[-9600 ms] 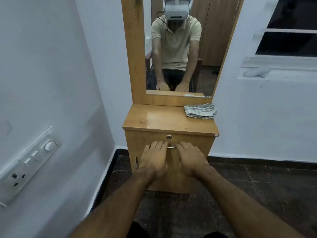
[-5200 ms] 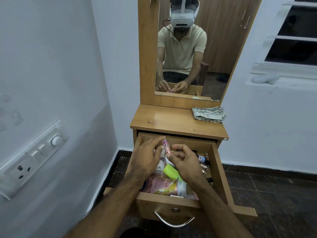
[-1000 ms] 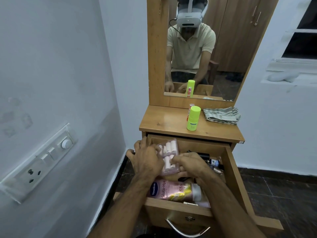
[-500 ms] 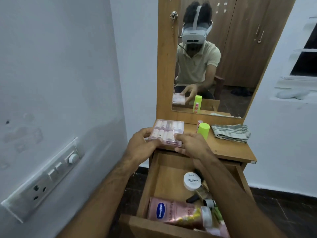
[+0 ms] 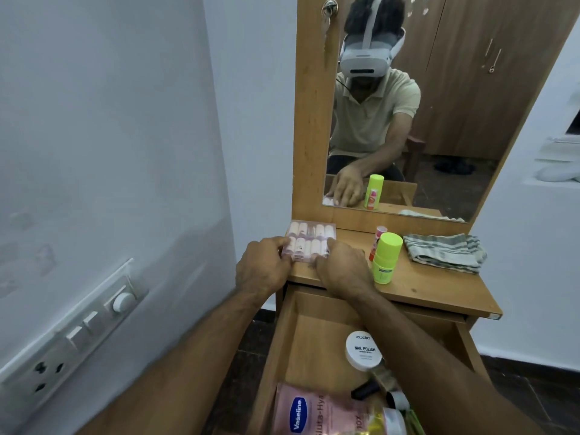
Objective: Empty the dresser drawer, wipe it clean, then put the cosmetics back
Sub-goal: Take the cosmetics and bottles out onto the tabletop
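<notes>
Both hands, left hand (image 5: 262,268) and right hand (image 5: 340,268), pinch the clear case (image 5: 309,243) with curled fingers at the dresser top's (image 5: 439,290) left rear corner.

Case (image 5: 309,243) left on dresser top (image 5: 439,287) — bottle (image 5: 386,259), cloth (image 5: 444,252) rightward

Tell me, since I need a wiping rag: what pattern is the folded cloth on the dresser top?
Grey-and-white stripes on the folded cloth, head view.

Dresser top (image 5: 433,288) bears clear case (image 5: 309,241); green bottle (image 5: 386,262); folded cloth (image 5: 444,252).
</notes>
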A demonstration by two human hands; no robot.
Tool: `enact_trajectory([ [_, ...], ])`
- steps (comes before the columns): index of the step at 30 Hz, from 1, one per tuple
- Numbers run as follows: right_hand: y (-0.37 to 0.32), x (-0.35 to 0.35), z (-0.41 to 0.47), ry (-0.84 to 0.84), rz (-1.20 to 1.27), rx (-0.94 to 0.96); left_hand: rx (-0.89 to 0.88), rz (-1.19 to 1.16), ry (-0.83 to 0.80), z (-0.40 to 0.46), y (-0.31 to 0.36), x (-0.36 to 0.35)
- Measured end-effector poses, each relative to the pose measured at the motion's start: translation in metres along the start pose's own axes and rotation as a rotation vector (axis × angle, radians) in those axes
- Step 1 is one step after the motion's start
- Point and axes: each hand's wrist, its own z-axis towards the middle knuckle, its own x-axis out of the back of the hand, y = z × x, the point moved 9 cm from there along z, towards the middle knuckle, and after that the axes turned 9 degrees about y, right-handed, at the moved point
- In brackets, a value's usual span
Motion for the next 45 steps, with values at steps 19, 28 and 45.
enact_trajectory([
  [19, 0.025, -0.03, -0.167, -0.908, -0.392, 0.34, -0.048, -0.052, 0.057, -0.051, -0.001, 0.035],
  [28, 0.048, -0.022, -0.154, -0.744, -0.093, 0.219, 0.079, -0.359, 0.021, -0.094, 0.002, 0.035],
  [45, -0.035, 0.077, -0.027, -0.114, 0.804, 0.077, -0.001, -0.595, 0.015, -0.054, 0.036, 0.051],
])
